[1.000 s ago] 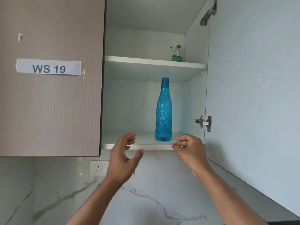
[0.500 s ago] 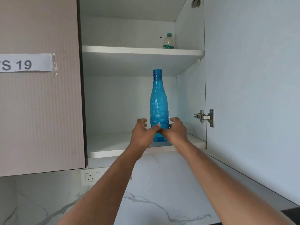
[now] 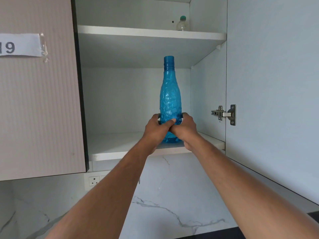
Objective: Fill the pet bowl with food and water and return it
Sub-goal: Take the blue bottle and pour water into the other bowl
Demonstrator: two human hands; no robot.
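Both hands gripped the blue water bottle on the cupboard's lower shelf.

The left hand and right hand wrapped its lower body near the shelf's front right edge. It stood upright: translucent blue plastic, faceted crackle texture, narrow ribbed neck. A small clear bottle sat on the upper shelf.

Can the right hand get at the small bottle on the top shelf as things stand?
Probably not right now. The right hand and left hand both grip the blue bottle on the lower shelf. The small bottle stands well above on the upper shelf; the cabinet door is open.
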